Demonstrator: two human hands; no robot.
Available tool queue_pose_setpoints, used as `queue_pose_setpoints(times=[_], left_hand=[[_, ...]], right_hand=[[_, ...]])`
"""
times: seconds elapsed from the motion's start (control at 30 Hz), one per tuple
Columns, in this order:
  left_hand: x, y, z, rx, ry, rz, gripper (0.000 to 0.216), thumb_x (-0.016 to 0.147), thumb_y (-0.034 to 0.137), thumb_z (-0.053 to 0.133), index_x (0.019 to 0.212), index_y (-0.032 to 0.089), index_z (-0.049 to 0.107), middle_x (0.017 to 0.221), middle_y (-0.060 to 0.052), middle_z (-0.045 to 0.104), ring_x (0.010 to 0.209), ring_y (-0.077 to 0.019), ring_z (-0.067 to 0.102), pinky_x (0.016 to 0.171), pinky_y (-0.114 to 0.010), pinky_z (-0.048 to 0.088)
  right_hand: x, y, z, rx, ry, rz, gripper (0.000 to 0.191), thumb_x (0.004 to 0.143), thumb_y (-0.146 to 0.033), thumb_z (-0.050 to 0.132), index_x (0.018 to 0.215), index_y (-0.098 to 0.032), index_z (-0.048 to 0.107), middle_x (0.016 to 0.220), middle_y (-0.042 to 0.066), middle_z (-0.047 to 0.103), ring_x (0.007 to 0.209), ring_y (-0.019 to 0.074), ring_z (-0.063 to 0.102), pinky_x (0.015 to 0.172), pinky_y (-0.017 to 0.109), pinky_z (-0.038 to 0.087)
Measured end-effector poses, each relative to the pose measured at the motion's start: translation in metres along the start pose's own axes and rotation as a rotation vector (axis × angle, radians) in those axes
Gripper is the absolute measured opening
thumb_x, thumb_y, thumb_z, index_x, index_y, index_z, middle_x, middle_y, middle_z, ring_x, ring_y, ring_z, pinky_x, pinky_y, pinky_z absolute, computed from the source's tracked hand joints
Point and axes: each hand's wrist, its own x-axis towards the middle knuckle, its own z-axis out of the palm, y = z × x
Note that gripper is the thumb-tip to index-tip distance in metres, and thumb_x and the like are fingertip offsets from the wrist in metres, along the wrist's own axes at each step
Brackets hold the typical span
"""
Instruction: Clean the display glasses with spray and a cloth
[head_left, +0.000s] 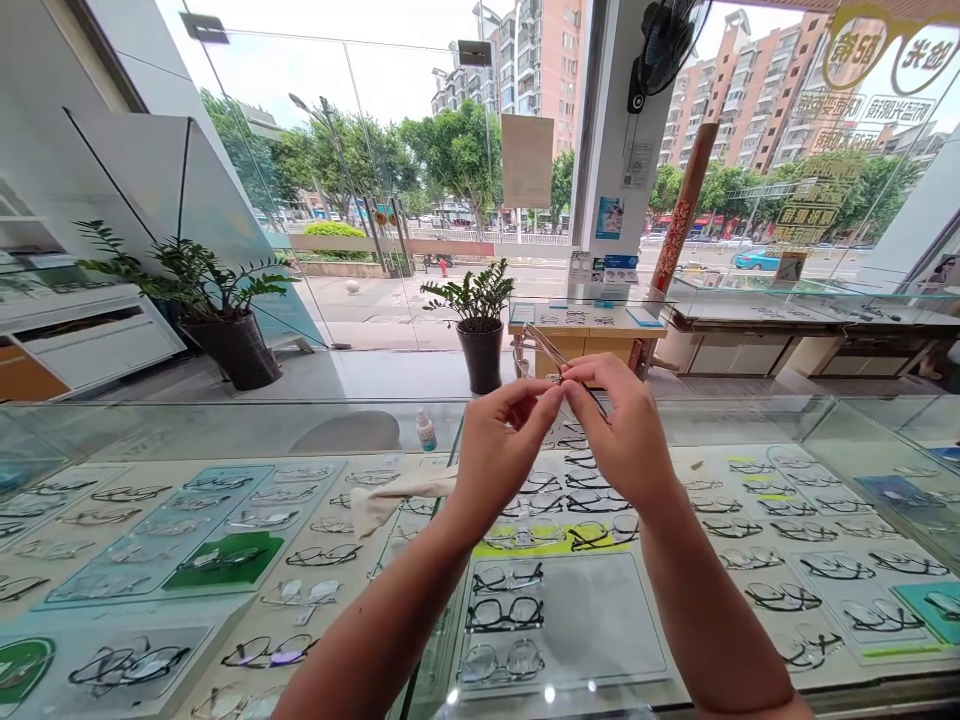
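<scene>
A pair of eyeglasses [547, 347] with thin temple arms is held up above the glass counter, out in front of me. My right hand [621, 425] pinches it between thumb and fingers, and a dark temple arm runs down past that palm. My left hand [506, 430] meets it there, thumb and fingertips pressed together on the frame close to the hinge or lens rim. Fingers cover the exact spot gripped, and whether a small part or tool sits between them is too small to tell. Beneath my left wrist, a beige cloth [390, 500] lies on the counter top.
A small white bottle [425, 432] stands on the glass counter [247, 425]. Inside it, rows of eyeglasses [506, 612] lie on trays. Beyond are two potted plants [482, 335] [225, 330], a low display cabinet [585, 330] and glass doors.
</scene>
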Motion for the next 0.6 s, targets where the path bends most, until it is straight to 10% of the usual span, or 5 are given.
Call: queue_pose_setpoints(times=[0.4, 0.6], left_hand=[[0.013, -0.019, -0.008, 0.058, 0.026, -0.192, 0.022, 0.088, 0.042, 0.081, 0.094, 0.02, 0.083, 0.068, 0.0, 0.069, 0.06, -0.0115, 0.054, 0.055, -0.026, 0.04], [0.028, -0.039, -0.028, 0.355, -0.207, -0.184, 0.017, 0.091, 0.037, 0.074, 0.092, 0.022, 0.082, 0.056, 0.005, 0.05, 0.055, -0.0114, 0.041, 0.055, -0.028, 0.03]], right_hand=[[-0.002, -0.005, 0.006, -0.17, -0.084, 0.028, 0.018, 0.106, -0.026, 0.057, 0.109, -0.023, 0.075, 0.116, 0.009, 0.079, 0.111, 0.0293, 0.071, 0.099, 0.049, 0.052], [0.0, -0.002, -0.007, -0.172, -0.012, 0.087, 0.012, 0.097, -0.016, 0.059, 0.1, -0.023, 0.068, 0.096, 0.004, 0.071, 0.093, 0.0236, 0.065, 0.089, 0.043, 0.05]])
